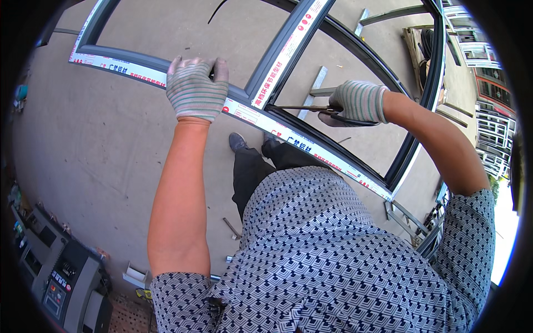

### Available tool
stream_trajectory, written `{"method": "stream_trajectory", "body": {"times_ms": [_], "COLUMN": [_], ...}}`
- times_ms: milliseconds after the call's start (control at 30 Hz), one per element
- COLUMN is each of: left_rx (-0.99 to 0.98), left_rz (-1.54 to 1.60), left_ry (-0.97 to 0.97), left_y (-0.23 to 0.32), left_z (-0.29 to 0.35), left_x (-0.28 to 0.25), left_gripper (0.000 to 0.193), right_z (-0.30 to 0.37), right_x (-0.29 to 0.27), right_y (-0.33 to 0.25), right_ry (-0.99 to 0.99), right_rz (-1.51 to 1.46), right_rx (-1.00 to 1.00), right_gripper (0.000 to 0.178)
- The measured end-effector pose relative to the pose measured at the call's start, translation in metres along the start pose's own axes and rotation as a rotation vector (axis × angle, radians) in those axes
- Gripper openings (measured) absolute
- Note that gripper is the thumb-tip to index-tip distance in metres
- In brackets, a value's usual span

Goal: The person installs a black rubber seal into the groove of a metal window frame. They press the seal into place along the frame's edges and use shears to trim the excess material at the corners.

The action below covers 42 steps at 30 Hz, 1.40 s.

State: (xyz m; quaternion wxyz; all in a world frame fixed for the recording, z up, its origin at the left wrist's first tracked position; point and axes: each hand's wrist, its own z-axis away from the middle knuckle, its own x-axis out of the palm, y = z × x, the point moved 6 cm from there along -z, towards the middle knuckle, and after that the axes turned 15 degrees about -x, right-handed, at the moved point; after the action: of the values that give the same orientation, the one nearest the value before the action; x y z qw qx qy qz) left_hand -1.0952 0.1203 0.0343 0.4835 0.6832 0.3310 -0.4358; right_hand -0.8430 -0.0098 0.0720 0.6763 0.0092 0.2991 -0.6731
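Note:
A dark grey window frame (312,129), with printed protective film along its profiles, stretches across in front of me. My left hand (197,89), in a striped knit glove, rests over the near rail left of the crossbar (287,53), its fingers curled round the profile. My right hand (358,102), gloved the same way, is closed on a slim, dark-handled tool that looks like a pair of scissors (302,107). Its thin blades point left, close to the inner corner where crossbar and near rail meet. The palm hides part of the handles.
Metal supports (315,89) show beneath the frame. Beyond it on the right, a pallet (413,58) bears coiled black strip (426,50), and stacked white frames (493,136) stand farther off. A grey machine (61,277) is at the lower left. Small scraps lie on the concrete floor (100,161).

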Motion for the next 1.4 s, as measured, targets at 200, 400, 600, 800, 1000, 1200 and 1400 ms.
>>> {"method": "stream_trajectory", "body": {"times_ms": [200,400,600,800,1000,1200,1400], "left_rx": [-0.026,-0.018,-0.018,-0.019,-0.024,-0.047,-0.047], "left_rz": [-0.029,-0.072,-0.059,-0.033,-0.011,-0.011,-0.026], "left_ry": [-0.029,-0.007,0.01,0.016,0.02,0.004,0.046], "left_y": [0.0,-0.001,-0.002,0.0,-0.003,0.0,-0.002], "left_z": [0.001,0.002,0.003,0.002,0.003,0.003,0.004], "left_x": [0.0,0.002,0.001,0.002,0.0,0.002,0.001], "left_gripper": [0.032,0.031,0.031,0.032,0.032,0.034,0.03], "right_z": [-0.016,-0.016,0.003,0.013,0.021,0.015,0.009], "right_x": [0.029,0.016,-0.009,-0.012,-0.029,-0.033,-0.043], "right_y": [0.028,0.024,-0.004,-0.023,-0.041,-0.044,-0.055], "right_ry": [0.023,-0.011,0.004,-0.005,-0.083,-0.126,-0.148], "right_rz": [-0.274,-0.233,-0.035,0.093,0.152,0.131,0.141], "right_rx": [-0.101,-0.007,0.049,0.074,0.142,0.14,0.136], "right_gripper": [0.068,0.047,0.063,0.071,0.061,0.053,0.067]}}
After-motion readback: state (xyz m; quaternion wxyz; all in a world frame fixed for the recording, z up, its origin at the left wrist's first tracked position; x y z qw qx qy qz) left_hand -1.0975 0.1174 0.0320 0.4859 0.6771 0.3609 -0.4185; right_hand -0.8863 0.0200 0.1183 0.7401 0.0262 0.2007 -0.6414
